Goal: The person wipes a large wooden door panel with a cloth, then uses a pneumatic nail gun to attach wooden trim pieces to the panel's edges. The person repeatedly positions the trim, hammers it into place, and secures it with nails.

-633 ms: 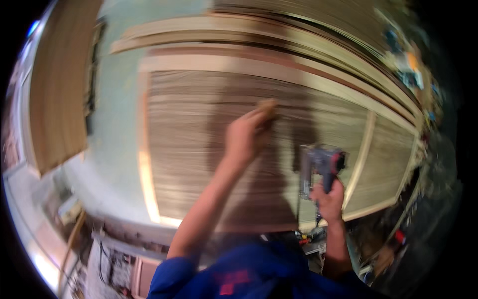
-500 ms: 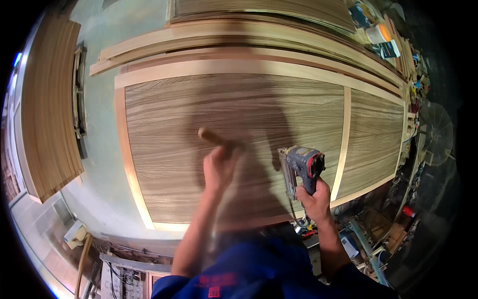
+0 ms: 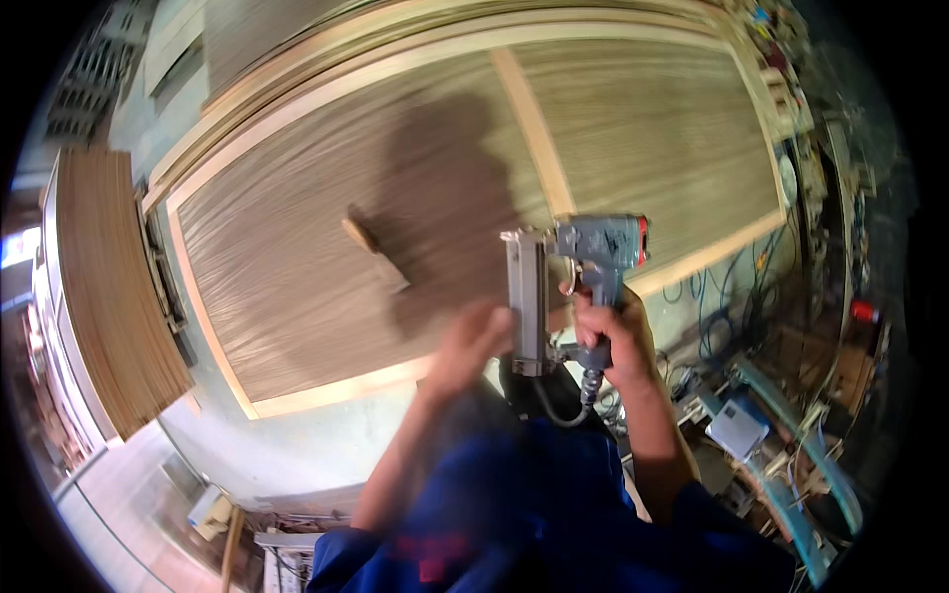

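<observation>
My right hand (image 3: 611,341) is wrapped round the grip of a grey pneumatic nail gun (image 3: 603,240), with red at one end and a long metal magazine. A hose curves from the bottom of its grip. Beside the magazine is my left hand (image 3: 474,341), smeared by motion; whether it touches the gun I cannot tell. On the wood-grain panel (image 3: 287,326) lies a flat-bladed scraper (image 3: 364,237) with a wooden handle, apart from both hands. Pale wooden strips (image 3: 529,128) frame the panel and divide it in two. A dark shadow falls over the middle.
Long pale boards (image 3: 262,114) lie along the panel's far side. A stack of brown sheets (image 3: 114,287) stands at the left. At the lower right are blue-green metal bars (image 3: 791,425), cables and a white box (image 3: 736,430). More clutter fills the right edge.
My left hand has let go of the scraper, which now lies on the panel, and has come back toward the nail gun. The gun has moved left and up. The whole view has turned.
</observation>
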`<state>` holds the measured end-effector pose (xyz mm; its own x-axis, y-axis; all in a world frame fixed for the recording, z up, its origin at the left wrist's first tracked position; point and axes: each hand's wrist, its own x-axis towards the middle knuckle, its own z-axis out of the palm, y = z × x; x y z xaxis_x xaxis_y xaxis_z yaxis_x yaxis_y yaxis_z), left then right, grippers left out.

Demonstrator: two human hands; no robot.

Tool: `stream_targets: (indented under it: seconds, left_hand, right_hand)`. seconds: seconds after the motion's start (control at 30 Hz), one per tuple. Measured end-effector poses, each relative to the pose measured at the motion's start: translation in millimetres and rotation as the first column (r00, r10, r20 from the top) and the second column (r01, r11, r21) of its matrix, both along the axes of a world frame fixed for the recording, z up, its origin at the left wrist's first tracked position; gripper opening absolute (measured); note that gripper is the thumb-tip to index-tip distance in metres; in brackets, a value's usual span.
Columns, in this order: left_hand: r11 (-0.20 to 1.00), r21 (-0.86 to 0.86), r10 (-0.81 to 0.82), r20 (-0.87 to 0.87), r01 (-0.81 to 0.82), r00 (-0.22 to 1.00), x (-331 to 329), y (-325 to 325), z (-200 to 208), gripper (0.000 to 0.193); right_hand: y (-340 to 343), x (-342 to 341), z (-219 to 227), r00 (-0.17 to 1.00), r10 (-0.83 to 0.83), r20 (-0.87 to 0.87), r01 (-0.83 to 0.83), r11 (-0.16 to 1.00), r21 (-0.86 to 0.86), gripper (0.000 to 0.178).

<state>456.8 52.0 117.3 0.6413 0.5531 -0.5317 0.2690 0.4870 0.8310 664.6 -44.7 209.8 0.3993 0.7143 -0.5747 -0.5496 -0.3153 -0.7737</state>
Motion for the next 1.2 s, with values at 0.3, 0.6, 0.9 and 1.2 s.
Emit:
stream_targets:
  seconds: [0.3, 0.6, 0.9, 1.2]
  left_hand:
    - [0.859, -0.308, -0.292, 0.364, 0.410, 0.885, 191.9, -103.8, 113.7, 0.044]
    - [0.792, -0.267, -0.388, 0.475, 0.549, 0.790, 272.1, -116.9, 52.6, 0.058]
    - [0.860, -0.431, 0.009, 0.549, 0.273, 0.836, 472.0, -64.4, 91.6, 0.069]
    - [0.991, 0.127, 0.017, 0.189, -0.041, 0.982, 619.2, -68.3, 19.0, 0.037]
  right_hand:
    - [-137.8, 129.0, 44.9, 0.951, -0.273, -0.143, 0.295, 0.941, 0.168, 0.038]
    - [-155.9, 250.6, 25.0, 0.868, -0.439, -0.231, 0.489, 0.837, 0.245, 0.019]
    - [-91.4, 422.5, 50.6, 0.965, -0.248, 0.084, 0.241, 0.967, 0.086, 0.017]
    - [-57.1, 573.4, 47.6, 0.983, 0.099, 0.157, -0.093, 0.995, -0.049, 0.031]
